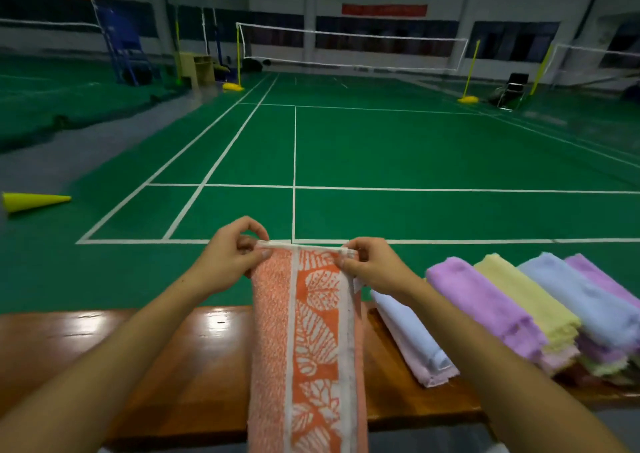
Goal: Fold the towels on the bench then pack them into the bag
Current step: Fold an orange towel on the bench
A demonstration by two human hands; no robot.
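Orange towel [308, 341] hangs, top corners pinched by left hand [230, 255] and right hand [372, 265].

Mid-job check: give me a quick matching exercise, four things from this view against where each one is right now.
Things:
1. orange leaf-pattern towel
2. folded white and pink towel
3. yellow cone
4. pastel towel row

Places:
A. lying on its side on the floor, far left
B. pinched at its top corners by both hands, hanging down
C. far right of the bench
D. on the bench just right of the held towel

Pairs: 1-B, 2-D, 3-A, 4-C
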